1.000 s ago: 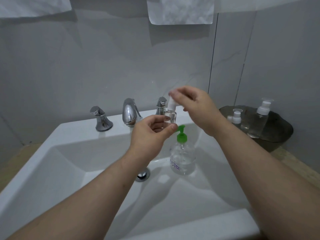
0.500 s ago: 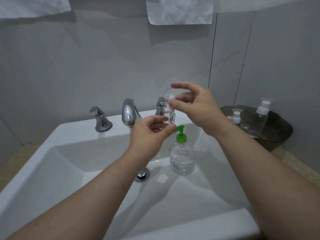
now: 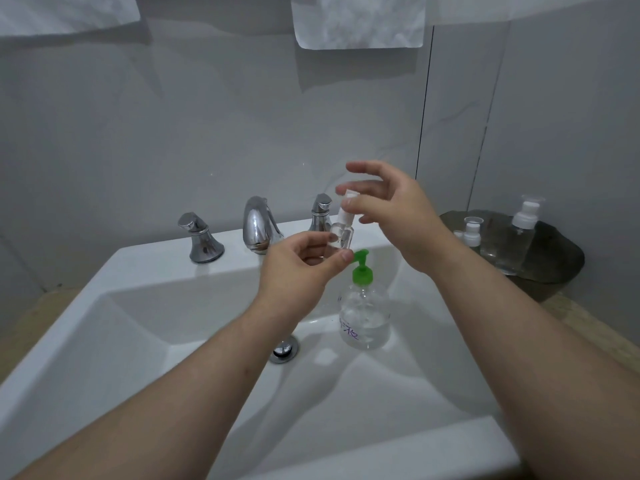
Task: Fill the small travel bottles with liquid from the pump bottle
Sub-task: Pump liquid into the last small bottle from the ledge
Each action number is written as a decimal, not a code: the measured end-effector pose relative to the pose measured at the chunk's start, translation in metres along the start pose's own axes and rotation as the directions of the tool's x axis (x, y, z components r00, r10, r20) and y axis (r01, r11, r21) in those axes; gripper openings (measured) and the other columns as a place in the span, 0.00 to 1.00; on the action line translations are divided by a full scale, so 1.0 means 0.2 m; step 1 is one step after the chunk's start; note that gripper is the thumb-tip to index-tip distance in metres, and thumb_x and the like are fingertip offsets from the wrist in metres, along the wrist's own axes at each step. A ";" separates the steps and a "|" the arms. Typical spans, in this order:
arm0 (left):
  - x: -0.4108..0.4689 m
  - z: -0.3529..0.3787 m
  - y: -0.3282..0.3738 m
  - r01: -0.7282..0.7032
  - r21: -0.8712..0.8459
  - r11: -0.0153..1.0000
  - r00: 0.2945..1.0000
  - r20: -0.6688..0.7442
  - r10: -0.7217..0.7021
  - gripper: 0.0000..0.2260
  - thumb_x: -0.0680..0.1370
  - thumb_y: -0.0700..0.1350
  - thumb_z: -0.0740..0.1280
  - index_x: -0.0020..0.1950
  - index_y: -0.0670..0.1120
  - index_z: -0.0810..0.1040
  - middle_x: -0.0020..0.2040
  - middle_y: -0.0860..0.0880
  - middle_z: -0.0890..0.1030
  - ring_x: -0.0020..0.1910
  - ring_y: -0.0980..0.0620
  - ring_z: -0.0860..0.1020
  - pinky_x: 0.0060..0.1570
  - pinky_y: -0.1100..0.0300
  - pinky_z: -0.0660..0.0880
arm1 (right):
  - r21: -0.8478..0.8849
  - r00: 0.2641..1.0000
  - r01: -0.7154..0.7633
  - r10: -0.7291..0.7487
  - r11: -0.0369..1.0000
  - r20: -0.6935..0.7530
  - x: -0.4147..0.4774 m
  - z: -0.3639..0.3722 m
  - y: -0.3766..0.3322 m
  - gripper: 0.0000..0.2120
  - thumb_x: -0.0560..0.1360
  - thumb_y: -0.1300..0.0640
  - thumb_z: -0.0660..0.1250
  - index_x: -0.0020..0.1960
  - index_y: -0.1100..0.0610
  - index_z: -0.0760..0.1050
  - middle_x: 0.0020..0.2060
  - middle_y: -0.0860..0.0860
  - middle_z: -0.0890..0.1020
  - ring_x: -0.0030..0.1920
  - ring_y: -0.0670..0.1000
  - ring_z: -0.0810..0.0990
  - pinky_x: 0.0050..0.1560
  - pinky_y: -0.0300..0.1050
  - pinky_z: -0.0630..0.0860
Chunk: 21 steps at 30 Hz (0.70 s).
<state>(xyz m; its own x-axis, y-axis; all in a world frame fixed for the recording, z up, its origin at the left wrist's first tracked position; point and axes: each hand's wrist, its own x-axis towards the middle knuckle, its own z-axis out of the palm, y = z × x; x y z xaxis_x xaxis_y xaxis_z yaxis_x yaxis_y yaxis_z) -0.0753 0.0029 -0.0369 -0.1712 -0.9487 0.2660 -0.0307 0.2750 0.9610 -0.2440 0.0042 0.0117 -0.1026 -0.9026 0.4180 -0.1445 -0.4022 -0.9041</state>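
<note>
The white sink takes up most of the view, and working over its basin is probably deliberate: any drips land where they can be rinsed away. On the counter at the far right sits a dark stone tray with two more travel bottles, a taller one and a shorter one. Both are upright, capped in white and well apart from the hands, so they look parked there to wait their turn or as finished; which, I cannot tell.

The pump bottle stands upright inside the basin, just right of the drain. It is partly full of clear liquid, and its green pump head sits directly under the hands, close enough for a short move to the nozzle.

The left hand grips the small travel bottle low on its body between thumb and curled fingers. It holds the bottle upright above the pump head, which leaves the neck free. The right hand pinches the white cap between thumb and a finger, with the other fingers fanned out and clear, a hold suited to twisting. The cap sits on the neck; whether it is loose or tight does not show. Judging by this, the step in hand is opening the bottle, and filling has not yet begun.
</note>
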 end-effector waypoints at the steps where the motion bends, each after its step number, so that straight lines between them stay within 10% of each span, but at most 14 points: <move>1: 0.00 0.00 0.00 -0.001 0.000 1.000 1.000 0.001 0.001 0.15 0.72 0.39 0.79 0.57 0.43 0.83 0.44 0.48 0.88 0.44 0.54 0.85 0.46 0.63 0.81 | -0.024 1.000 0.019 -0.019 1.000 -0.012 0.00 0.00 0.00 0.23 0.72 0.58 0.79 0.65 0.51 0.77 0.46 0.56 0.87 0.45 0.47 0.83 0.49 0.44 0.79; 13: 0.01 0.00 -0.02 0.007 0.031 0.999 0.999 -0.033 -0.006 0.14 0.73 0.43 0.79 0.57 0.43 0.83 0.44 0.50 0.88 0.46 0.52 0.85 0.51 0.54 0.82 | -0.043 1.000 -0.009 0.010 0.999 0.019 0.01 0.00 0.04 0.18 0.76 0.64 0.76 0.64 0.56 0.79 0.38 0.47 0.85 0.45 0.50 0.84 0.56 0.50 0.80; 21: 0.03 0.02 -0.04 0.004 0.179 0.984 0.996 -0.084 0.011 0.16 0.70 0.47 0.81 0.52 0.47 0.80 0.42 0.51 0.86 0.43 0.54 0.84 0.46 0.61 0.80 | -0.163 0.998 -0.034 0.043 0.986 0.055 0.00 0.01 0.04 0.10 0.82 0.62 0.68 0.60 0.51 0.80 0.34 0.47 0.75 0.36 0.48 0.72 0.39 0.40 0.72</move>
<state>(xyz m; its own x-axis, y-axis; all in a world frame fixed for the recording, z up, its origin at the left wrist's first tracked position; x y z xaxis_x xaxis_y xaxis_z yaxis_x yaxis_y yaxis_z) -0.0809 -0.0040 -0.0428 -0.0879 -0.9553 0.2823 -0.2076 0.2948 0.9328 -0.2443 0.0000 0.0044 -0.0548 -0.9261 0.3732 -0.2997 -0.3413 -0.8909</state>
